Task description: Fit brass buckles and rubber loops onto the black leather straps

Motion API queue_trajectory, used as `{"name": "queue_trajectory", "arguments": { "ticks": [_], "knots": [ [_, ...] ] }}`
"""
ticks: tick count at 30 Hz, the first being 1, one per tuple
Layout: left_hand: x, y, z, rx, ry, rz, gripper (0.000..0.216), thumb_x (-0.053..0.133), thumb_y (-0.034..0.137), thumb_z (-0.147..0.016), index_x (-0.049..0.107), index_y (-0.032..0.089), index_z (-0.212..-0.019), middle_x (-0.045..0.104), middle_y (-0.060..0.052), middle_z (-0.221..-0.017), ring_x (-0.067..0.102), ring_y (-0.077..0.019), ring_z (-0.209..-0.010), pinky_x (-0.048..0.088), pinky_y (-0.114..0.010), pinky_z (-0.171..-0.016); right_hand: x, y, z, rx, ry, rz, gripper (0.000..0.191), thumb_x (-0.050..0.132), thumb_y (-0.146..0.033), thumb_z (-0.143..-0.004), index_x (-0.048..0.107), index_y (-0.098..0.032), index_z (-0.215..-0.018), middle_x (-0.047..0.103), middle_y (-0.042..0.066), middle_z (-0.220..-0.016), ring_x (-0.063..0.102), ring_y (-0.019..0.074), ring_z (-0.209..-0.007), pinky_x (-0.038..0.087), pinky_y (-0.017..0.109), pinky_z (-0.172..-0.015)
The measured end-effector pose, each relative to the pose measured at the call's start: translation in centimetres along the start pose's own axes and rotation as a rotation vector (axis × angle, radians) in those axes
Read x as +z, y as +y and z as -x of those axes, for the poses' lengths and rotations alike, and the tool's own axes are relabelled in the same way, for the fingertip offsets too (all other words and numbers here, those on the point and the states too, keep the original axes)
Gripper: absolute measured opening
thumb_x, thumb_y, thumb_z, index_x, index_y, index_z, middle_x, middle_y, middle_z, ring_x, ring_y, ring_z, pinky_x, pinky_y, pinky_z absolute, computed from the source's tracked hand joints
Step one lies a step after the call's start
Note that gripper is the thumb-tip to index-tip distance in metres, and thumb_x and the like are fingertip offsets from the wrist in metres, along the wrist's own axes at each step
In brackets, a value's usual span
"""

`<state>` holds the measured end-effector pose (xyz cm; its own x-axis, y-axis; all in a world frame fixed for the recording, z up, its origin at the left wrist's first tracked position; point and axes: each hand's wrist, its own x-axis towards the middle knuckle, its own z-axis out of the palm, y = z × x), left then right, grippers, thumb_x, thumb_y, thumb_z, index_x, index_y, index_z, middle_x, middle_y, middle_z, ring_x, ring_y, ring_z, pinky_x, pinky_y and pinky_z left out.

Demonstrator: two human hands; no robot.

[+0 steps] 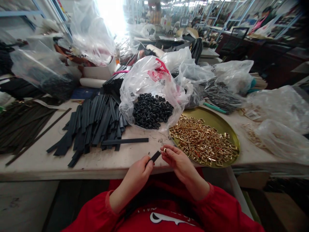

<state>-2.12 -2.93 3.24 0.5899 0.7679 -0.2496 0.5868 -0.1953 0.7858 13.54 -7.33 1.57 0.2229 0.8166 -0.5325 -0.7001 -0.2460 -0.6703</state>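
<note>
- So the bit that mattered was the gap between the two hands: the left hand (139, 170) had a short dark strap (155, 156), and its free end stuck out toward the right hand (177, 159).
- Left hand: fingers curled in, thumb pressed down on top, strap pinched between them. Part of the strap was hidden in the grip, so I couldn't tell its full length.
- Right hand: thumb and fingertips drawn together around a small gold piece (164, 150). The fingers covered a lot of it, so I couldn't really make out which way its hole faced.
- The strap's long axis ran on a slant, away from the body and over to the right, pretty much in line with the gold piece. Its tip sat just beside the right fingertips; touching or not, I couldn't say.
- Both hands were up at the near edge of the desk (106, 165).
- The right hand was the closer one to the round tray (218, 118) with its heap of gold buckles (205, 138), just off to its right.
- The left hand was closer to the pile of dark strips (94, 122), plus one loose strip (127, 141) lying nearly crosswise beyond it.
- A plastic bag (142, 72) of little black loops (153, 111) sat farther back, between pile and tray.
</note>
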Motion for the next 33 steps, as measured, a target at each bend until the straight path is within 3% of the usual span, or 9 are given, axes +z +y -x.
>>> {"name": "queue_trajectory", "arguments": {
  "ticks": [6, 11, 15, 19, 24, 28, 33],
  "knots": [
    [0.8, 0.1, 0.3, 0.012, -0.009, 0.007, 0.026, 0.033, 0.03, -0.087, 0.054, 0.019, -0.076, 0.059, -0.002, -0.071, 0.053, -0.017, -0.067, 0.034, -0.025, -0.061, 0.3, 0.0, 0.0, 0.043, 0.052, -0.172, 0.024, 0.074, -0.019, -0.059, 0.066, -0.024, -0.081, 0.07, -0.002, -0.084, 0.062, 0.0088, -0.069, 0.048, 0.023, -0.069],
    [0.7, 0.4, 0.2, 0.035, -0.061, 0.047, 0.027, 0.033, 0.031, -0.087, 0.054, 0.019, -0.075, 0.058, -0.001, -0.068, 0.052, -0.0159, -0.064, 0.033, -0.025, -0.058, 0.3, 1.0, 0.6, 0.118, 0.004, -0.125, 0.027, 0.076, -0.023, -0.058, 0.066, -0.023, -0.083, 0.07, -0.002, -0.084, 0.06, 0.0095, -0.07, 0.045, 0.022, -0.064],
    [0.9, 0.3, 0.2, 0.088, -0.071, 0.098, 0.027, 0.034, 0.031, -0.087, 0.057, 0.018, -0.081, 0.062, -0.003, -0.077, 0.053, -0.0168, -0.071, 0.036, -0.026, -0.063, 0.5, 2.4, 1.1, -0.051, -0.006, 0.082, 0.027, 0.073, -0.033, -0.062, 0.067, -0.022, -0.086, 0.067, -0.002, -0.076, 0.055, 0.0107, -0.065, 0.041, 0.023, -0.061],
    [1.1, 0.2, 0.3, 0.053, -0.009, 0.122, 0.024, 0.037, 0.033, -0.086, 0.055, 0.018, -0.08, 0.062, -0.004, -0.079, 0.053, -0.0173, -0.072, 0.038, -0.027, -0.066, 0.5, 2.6, 1.7, -0.177, -0.054, 0.306, 0.022, 0.071, -0.035, -0.065, 0.067, -0.019, -0.081, 0.063, -0.003, -0.071, 0.049, 0.0102, -0.062, 0.037, 0.024, -0.061],
    [1.0, 0.6, 0.8, -0.013, -0.085, 0.336, 0.018, 0.046, 0.035, -0.082, 0.052, 0.018, -0.084, 0.056, 0.003, -0.067, 0.049, -0.0121, -0.058, 0.037, -0.023, -0.056, 0.3, 1.9, 2.2, -0.278, -0.009, 0.351, 0.021, 0.068, -0.038, -0.068, 0.058, -0.019, -0.07, 0.052, -0.006, -0.06, 0.044, 0.0087, -0.055, 0.035, 0.023, -0.057],
    [0.8, 0.6, 0.9, -0.059, -0.099, 0.439, 0.021, 0.046, 0.037, -0.082, 0.05, 0.017, -0.078, 0.049, 0.005, -0.059, 0.039, -0.0081, -0.047, 0.031, -0.021, -0.047, 0.6, 1.9, 2.6, -0.211, -0.105, 0.364, 0.026, 0.069, -0.041, -0.066, 0.056, -0.019, -0.073, 0.055, -0.004, -0.064, 0.049, 0.0111, -0.058, 0.039, 0.025, -0.059],
    [1.0, 0.6, 0.5, -0.136, -0.132, 0.547, 0.024, 0.046, 0.04, -0.081, 0.047, 0.018, -0.072, 0.046, 0.007, -0.053, 0.033, -0.0061, -0.04, 0.024, -0.02, -0.04, 0.6, 2.0, 2.7, -0.169, -0.111, 0.358, 0.025, 0.062, -0.042, -0.072, 0.054, -0.019, -0.069, 0.052, -0.004, -0.061, 0.047, 0.0104, -0.057, 0.039, 0.025, -0.058]
  ]
}}
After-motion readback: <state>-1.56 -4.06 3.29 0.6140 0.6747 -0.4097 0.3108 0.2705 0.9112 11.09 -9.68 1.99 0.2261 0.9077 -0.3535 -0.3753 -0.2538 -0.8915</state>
